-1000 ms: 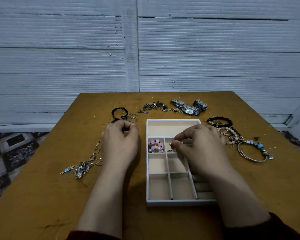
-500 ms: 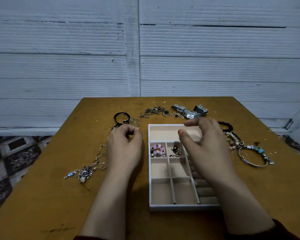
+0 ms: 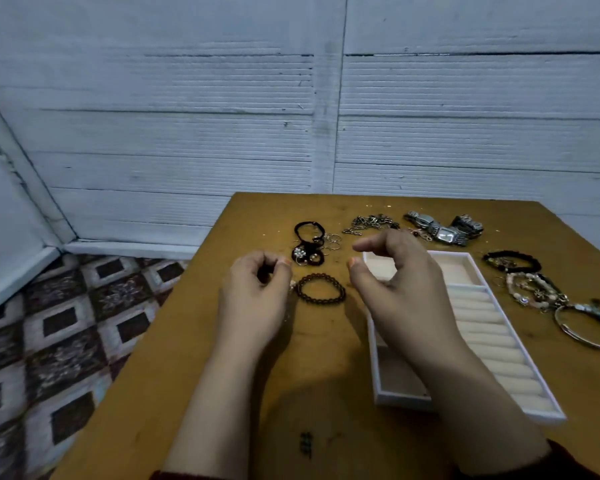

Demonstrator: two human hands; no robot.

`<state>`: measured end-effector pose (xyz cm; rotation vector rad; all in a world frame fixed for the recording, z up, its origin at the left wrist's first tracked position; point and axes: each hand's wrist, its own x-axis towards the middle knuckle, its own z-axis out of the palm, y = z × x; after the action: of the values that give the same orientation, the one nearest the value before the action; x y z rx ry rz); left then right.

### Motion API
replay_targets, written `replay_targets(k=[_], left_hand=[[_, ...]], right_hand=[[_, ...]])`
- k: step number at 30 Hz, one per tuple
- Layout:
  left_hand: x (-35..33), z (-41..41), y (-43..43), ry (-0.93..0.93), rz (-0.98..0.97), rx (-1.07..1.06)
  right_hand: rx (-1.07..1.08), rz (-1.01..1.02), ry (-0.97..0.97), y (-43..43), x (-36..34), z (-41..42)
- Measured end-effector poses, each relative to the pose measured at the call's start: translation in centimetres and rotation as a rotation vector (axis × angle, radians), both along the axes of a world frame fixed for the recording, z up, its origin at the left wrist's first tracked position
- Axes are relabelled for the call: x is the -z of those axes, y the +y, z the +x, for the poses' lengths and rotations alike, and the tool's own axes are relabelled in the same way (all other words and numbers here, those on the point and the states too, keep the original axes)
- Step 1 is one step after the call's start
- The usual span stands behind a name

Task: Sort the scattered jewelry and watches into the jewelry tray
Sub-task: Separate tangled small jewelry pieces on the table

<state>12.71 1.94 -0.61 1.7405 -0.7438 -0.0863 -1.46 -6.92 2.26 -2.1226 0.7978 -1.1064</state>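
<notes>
Mustard-brown wooden table (image 3: pixel 326 375) against ribbed white wall panels (image 3: pixel 187 133), with patterned floor tiles (image 3: pixel 66 341) off to the left. The white jewelry tray (image 3: pixel 399 399) with cream padded lining sits right of centre. A dark brown beaded bracelet (image 3: pixel 321 289) lies on the table just left of it, between the hands. The right hand (image 3: pixel 399 285) hovers over the tray's left edge, grip spread in a C. The left hand (image 3: pixel 257 296) is curled; can't tell if its grip pinches anything.

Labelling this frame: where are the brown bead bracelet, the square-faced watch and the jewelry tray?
brown bead bracelet (image 3: pixel 321 301), head view, near beads.
square-faced watch (image 3: pixel 445 234), head view, dial.
jewelry tray (image 3: pixel 400 399), head view, near wall.
</notes>
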Motion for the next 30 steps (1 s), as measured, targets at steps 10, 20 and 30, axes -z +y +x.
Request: replay_targets(k=[10, 20, 30], left_hand=[[0.7, 3.9, 3.2, 0.025, 0.048, -0.177], [0.8, 5.0, 2.6, 0.091, 0.078, -0.272], [0.2, 4.7, 2.8, 0.116, 0.089, -0.282]], right_hand=[[-0.064, -0.29, 0.39, 2.1, 0.2, 5.2], [-0.141, -0.284, 0.638, 3.0, 1.3, 6.3], [-0.366, -0.314, 0.64, 4.7, 1.8, 6.5]])
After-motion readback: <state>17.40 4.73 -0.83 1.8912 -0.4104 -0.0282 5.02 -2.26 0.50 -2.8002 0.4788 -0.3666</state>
